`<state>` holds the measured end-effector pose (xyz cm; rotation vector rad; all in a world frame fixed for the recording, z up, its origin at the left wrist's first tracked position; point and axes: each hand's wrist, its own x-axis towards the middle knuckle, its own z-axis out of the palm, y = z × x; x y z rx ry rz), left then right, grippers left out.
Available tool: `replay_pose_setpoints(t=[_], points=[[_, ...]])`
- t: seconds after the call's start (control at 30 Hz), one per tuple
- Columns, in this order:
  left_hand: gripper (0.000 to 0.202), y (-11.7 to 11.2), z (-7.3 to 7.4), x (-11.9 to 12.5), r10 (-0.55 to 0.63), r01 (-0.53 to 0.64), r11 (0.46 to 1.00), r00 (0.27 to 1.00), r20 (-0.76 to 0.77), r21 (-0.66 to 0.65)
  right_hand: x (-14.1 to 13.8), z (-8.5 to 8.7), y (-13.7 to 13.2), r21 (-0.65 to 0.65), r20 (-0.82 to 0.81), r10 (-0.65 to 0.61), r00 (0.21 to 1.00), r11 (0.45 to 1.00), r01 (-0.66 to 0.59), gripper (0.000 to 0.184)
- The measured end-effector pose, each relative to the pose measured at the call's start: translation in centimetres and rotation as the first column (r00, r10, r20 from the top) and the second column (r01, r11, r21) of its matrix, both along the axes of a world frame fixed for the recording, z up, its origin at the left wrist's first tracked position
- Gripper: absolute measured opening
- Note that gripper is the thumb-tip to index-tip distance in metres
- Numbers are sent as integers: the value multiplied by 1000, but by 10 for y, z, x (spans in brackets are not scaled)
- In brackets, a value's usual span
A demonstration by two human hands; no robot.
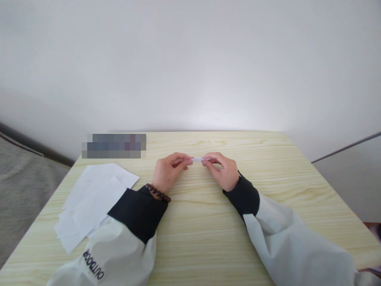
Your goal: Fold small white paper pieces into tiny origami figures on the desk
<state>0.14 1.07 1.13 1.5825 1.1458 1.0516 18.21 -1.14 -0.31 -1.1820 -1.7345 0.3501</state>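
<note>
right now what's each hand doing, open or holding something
Left hand: closed, pinching one end of the white paper strip.
Right hand: closed, pinching the strip's other end.

Pale wall point(190, 71) and wood-grain table point(193, 238)
Wall beyond the left hand point(167, 174), table beneath it; pixelated patch point(114, 146) forward-left, grey surface point(24, 194) farther left

white strip point(197, 159) | narrow, thin — near-level, crosswise | pinched at both ends — mid-view
</note>
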Motion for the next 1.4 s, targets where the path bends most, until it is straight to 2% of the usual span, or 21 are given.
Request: replay_pose_setpoints(t=[0.17,0.43,0.73,0.87,1.03,1.4], points=[[19,0,1,-1,21,-19,1000,998,-63,24,0,0,1,18,3,-31,1000,999,31,8],[18,1,1,-1,64,-41,990,982,-179,133,2,-1,4,63,130,55,990,996,-63,9],[17,2,-1,-2,7,54,981,950,-312,185,3,-5,5,23,291,144,946,987,-158,11],[13,3,-2,-4,4,135,948,901,-433,289,3,-3,3,28,280,137,950,988,-151,13],[12,3,0,-4,-26,254,886,862,-507,387,3,-3,4,109,332,117,936,981,-161,13],[10,2,-3,-3,21,293,830,834,-551,475,0,-2,2,152,402,28,915,984,-97,11]])
